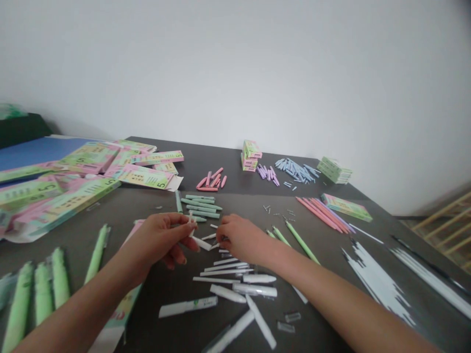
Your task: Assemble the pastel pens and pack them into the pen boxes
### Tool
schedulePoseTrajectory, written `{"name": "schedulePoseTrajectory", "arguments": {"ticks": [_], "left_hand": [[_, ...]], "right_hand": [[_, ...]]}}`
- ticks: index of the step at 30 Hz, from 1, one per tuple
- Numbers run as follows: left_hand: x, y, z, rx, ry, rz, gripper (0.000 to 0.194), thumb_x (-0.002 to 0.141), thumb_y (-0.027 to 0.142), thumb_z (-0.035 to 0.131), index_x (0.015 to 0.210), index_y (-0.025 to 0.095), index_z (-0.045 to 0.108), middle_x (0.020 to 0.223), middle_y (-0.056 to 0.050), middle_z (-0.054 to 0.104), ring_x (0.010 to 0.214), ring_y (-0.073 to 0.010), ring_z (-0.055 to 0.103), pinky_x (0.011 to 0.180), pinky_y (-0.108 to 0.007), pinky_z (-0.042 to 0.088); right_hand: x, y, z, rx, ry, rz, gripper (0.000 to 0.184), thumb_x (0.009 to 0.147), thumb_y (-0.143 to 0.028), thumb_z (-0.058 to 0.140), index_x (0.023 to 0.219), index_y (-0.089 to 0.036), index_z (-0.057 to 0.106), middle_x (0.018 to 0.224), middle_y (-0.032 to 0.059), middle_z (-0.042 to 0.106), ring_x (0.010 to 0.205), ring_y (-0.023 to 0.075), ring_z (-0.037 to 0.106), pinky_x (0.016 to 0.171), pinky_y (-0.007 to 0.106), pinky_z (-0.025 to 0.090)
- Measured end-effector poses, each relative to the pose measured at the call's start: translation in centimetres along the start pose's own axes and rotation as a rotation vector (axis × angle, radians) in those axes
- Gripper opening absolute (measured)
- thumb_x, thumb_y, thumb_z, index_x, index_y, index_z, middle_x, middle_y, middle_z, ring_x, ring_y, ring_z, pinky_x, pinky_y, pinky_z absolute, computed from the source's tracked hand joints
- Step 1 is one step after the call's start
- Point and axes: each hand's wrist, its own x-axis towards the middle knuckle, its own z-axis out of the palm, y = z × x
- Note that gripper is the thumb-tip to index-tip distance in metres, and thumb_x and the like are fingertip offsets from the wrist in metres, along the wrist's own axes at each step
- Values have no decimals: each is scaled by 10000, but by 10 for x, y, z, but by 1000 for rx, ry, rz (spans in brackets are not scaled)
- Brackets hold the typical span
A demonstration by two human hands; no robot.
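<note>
Evidently my left hand (162,239) pinches a small whitish plastic piece (192,219), likely light, stiff, best side-gripped; right hand (239,239), can't tell.

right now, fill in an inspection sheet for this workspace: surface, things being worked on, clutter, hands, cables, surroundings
Surface: dark flat tabletop, widely covered.
Work things: small white plastic piece in the left fingers; slim white plastic pen parts scattered around the hands.
Clutter: dull-green pen parts, coral-pink pen parts, pile of pale-blue pen parts, flat pink-and-green cardboard boxes at left.
Hands: left hand pinching; right hand low among white parts, its grip hidden.
Cables: nothing seen.
Surroundings: plain pale wall behind.
</note>
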Motion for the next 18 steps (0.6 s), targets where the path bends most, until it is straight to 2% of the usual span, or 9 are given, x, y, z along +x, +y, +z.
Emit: {"name": "schedulePoseTrajectory", "arguments": {"ticks": [5,9,15,18], "left_hand": [[3,-1,-2,39,20,24,377,692,520,642,758,153,584,602,-37,712,369,-92,527,338,-168,361],[6,-1,-3,135,19,2,422,623,554,659,755,159,592,594,-48,716,372,-109,540,336,-179,356],[12,-7,-1,195,19,-15,451,580,553,652,792,157,614,629,-69,732,420,-168,615,353,-211,394],[17,-12,1,199,13,0,458,595,551,617,821,153,619,727,-92,750,554,-212,686,414,-231,446]], "right_hand": [[6,1,-5,40,72,64,119,872,-110,563,919,-127,671,850,57,678,770,146,589,688,237,414],[17,4,-1,28,76,34,203,869,-84,547,1015,-147,675,960,72,679,882,166,598,754,249,415],[22,6,10,-27,20,0,229,829,-82,563,982,-163,714,943,91,656,931,216,587,748,283,420],[23,5,11,-35,15,15,201,832,-112,570,965,-166,711,942,87,656,942,213,586,765,282,424]]}}
